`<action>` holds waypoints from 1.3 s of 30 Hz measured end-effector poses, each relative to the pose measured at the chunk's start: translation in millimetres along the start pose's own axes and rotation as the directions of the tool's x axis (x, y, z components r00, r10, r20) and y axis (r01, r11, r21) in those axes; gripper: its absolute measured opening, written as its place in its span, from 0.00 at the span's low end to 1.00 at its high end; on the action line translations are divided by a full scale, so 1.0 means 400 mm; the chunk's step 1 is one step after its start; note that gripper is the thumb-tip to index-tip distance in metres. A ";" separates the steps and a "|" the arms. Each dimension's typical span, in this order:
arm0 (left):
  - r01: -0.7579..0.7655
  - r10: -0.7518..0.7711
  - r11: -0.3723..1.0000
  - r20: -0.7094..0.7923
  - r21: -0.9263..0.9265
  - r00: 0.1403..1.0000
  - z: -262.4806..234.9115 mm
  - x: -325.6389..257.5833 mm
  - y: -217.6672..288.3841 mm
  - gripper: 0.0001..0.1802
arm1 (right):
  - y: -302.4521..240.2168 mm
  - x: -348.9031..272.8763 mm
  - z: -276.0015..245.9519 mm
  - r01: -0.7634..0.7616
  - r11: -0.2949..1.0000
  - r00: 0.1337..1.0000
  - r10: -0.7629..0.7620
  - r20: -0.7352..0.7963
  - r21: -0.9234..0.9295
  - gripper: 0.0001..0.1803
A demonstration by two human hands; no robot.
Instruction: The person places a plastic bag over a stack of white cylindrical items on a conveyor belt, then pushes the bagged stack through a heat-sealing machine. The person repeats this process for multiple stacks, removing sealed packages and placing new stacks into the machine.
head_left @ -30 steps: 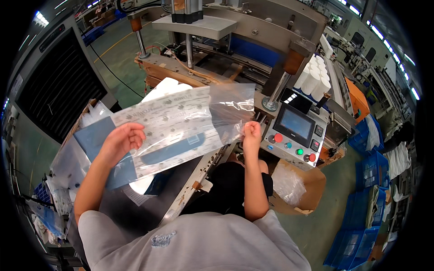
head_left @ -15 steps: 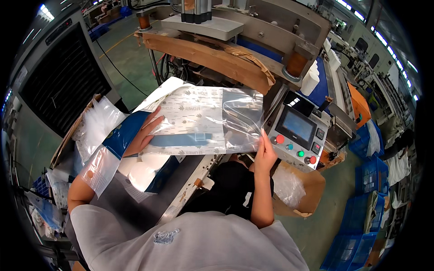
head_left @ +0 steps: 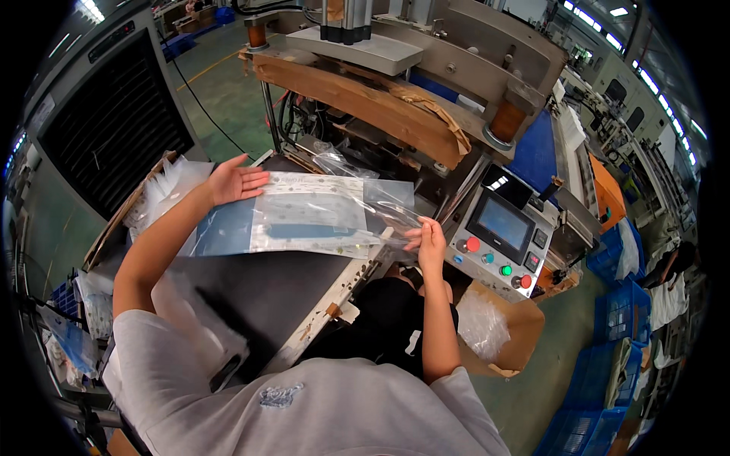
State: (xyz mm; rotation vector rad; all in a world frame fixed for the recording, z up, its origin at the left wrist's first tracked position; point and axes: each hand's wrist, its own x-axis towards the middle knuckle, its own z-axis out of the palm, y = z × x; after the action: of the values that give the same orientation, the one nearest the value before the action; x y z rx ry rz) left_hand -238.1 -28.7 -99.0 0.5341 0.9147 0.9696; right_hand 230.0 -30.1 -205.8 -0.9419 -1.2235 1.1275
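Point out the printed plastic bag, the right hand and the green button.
Printed plastic bag point(head_left: 308, 213): head view, middle of its printed face.
Right hand point(head_left: 431, 242): head view, middle of the hand.
Green button point(head_left: 506, 270): head view, its cap.

bag point(head_left: 310, 209): glossy plastic | table point(head_left: 285, 285): smooth, matt | carton point(head_left: 526, 327): matt cardboard | shirt point(head_left: 365, 410): matt cloth

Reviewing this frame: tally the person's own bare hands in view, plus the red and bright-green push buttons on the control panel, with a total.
Bare hands: 2
Red push buttons: 2
Bright-green push button: 1
Total: 5
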 end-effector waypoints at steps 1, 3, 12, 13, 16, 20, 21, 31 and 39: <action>0.049 -0.039 0.977 0.052 -0.208 0.998 -0.036 -0.028 -0.010 0.40 | 0.011 0.002 -0.006 -0.062 0.997 0.997 0.063 0.037 -0.034 0.16; 0.057 -0.004 0.899 0.122 -0.433 0.992 -0.089 -0.097 -0.064 0.44 | 0.010 0.002 0.000 -0.105 0.992 0.987 0.113 0.112 -0.071 0.17; -0.263 0.259 0.963 0.066 0.061 0.964 -0.202 -0.228 -0.160 0.28 | -0.064 0.070 0.180 -0.023 0.986 0.811 0.114 0.573 -0.165 0.14; -0.324 0.315 0.851 0.092 0.414 0.945 -0.066 -0.202 -0.149 0.27 | -0.066 0.066 0.223 -0.015 0.985 0.764 0.124 0.633 -0.174 0.14; -0.656 0.466 -0.266 0.690 0.707 0.555 0.222 -0.076 -0.156 0.24 | -0.083 0.034 0.351 -0.059 0.990 0.585 0.137 0.799 -0.126 0.14; -0.647 -0.195 -0.341 0.622 0.682 0.758 0.220 0.078 -0.092 0.21 | -0.131 0.015 0.357 -0.182 0.976 0.522 0.197 0.830 -0.117 0.14; -0.546 -0.254 -0.296 0.486 0.784 0.836 0.195 0.105 -0.068 0.22 | -0.147 0.021 0.322 -0.231 0.961 0.509 0.253 0.823 -0.153 0.15; -0.478 -0.049 0.393 0.537 0.785 0.842 0.149 0.260 0.213 0.18 | -0.156 0.199 0.074 -0.077 0.997 0.795 0.056 0.604 0.009 0.14; -0.263 -0.015 0.006 0.263 0.965 0.965 0.108 0.421 0.283 0.17 | -0.028 0.354 0.115 0.025 0.985 0.992 -0.046 0.116 0.170 0.09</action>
State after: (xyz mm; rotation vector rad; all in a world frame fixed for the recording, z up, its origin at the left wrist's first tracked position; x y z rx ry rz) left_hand -211.1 173.8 -61.9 2.0092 1.3111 0.1571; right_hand 184.4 104.1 -158.4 -0.7307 -1.2153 1.2530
